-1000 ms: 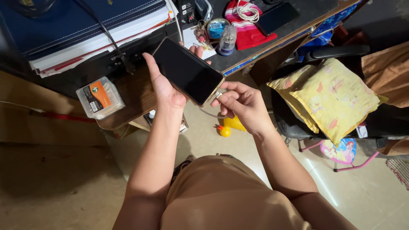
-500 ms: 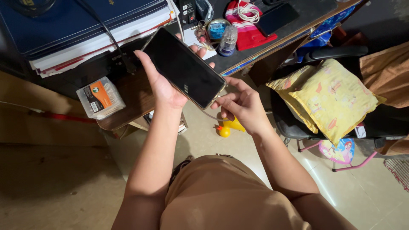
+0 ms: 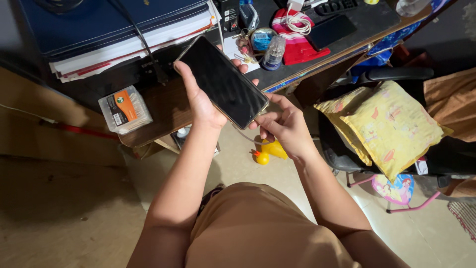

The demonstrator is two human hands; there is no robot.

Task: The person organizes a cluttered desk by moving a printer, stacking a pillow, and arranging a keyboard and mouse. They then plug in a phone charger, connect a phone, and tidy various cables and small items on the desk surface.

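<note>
Phone point(image 3: 221, 82) now higher, orange-labelled box point(image 3: 125, 109) left

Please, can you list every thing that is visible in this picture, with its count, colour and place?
phone: one, black, dark screen, in the left hand
cable: one, white, at the phone's lower end, by the right fingers
toy duck: one, yellow, on the floor
plastic box: one, clear with orange label, on the desk edge
desk: one, brown wood
books: a stack, blue and white, desk rear
cushion: one, yellow, on a black chair
left hand: grip shut on the phone
right hand: grip pinching at the cable end
</note>
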